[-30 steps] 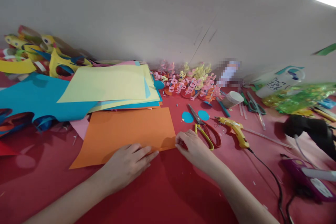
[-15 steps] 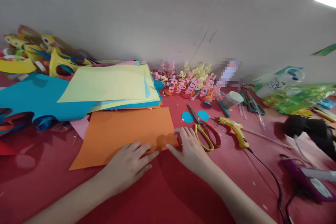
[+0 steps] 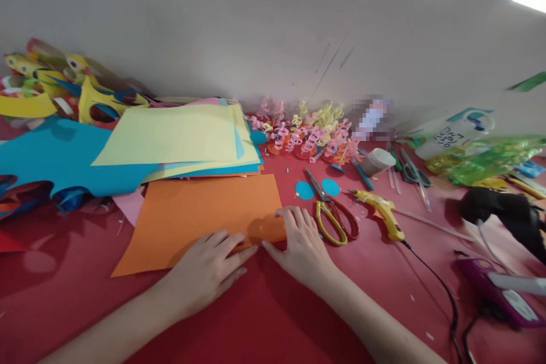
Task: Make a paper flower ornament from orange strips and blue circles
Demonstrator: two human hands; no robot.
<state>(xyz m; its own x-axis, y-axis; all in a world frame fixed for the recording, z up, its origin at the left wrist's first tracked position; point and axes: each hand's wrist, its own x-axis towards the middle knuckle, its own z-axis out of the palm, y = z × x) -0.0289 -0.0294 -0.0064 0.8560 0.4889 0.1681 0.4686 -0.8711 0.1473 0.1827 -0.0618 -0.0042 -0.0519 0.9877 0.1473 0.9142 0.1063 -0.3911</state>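
Observation:
An orange sheet (image 3: 191,210) lies on the red table, and its near edge looks folded up between the hands. My left hand (image 3: 213,267) rests on the sheet's near edge with its fingers apart. At the right end of that edge, my right hand (image 3: 301,242) has its thumb and curled fingers around the folded part. Scissors (image 3: 326,205) with one yellow and one red handle lie open just to the right, between two blue paper discs (image 3: 304,190).
Pale yellow sheets (image 3: 170,133) are stacked behind, with a blue cutout sheet (image 3: 85,151) at the left. Pink and yellow paper curls (image 3: 313,133) stand near the wall. A yellow glue gun (image 3: 384,213) and its cord lie at the right, by a purple device (image 3: 497,290).
My right hand has shifted slightly left along the orange sheet's near edge. My left hand stays in place.

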